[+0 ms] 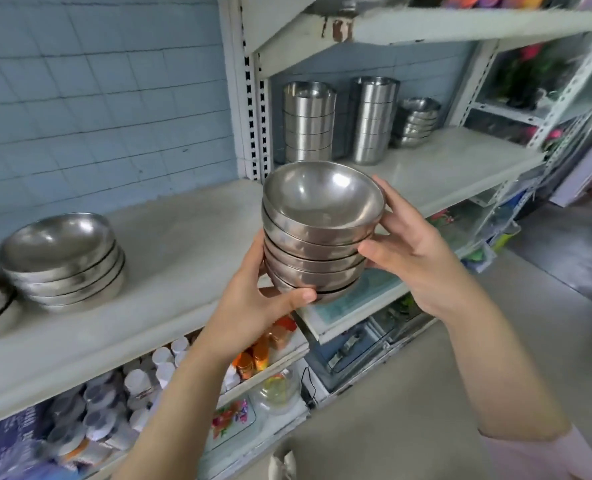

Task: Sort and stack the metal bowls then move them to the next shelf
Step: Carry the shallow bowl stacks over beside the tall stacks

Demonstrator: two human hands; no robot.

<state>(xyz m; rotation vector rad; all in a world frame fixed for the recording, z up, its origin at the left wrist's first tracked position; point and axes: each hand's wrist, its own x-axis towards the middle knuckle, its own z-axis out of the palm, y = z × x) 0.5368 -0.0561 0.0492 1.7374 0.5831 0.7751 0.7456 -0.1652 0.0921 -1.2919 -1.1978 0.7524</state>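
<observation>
Left grip: clasps base of bowl stack.
Right grip: clasps stack's right side.
Stack: mid-air, near upright, at shelf edge.
Next shelf: beyond stack, up-right; right grip nearer.
Wider bowls: well left.

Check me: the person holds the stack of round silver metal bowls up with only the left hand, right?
Not quite. In the head view both hands hold the stack of round silver metal bowls up: the left hand grips it near its base, and the right hand grips its side.
</observation>
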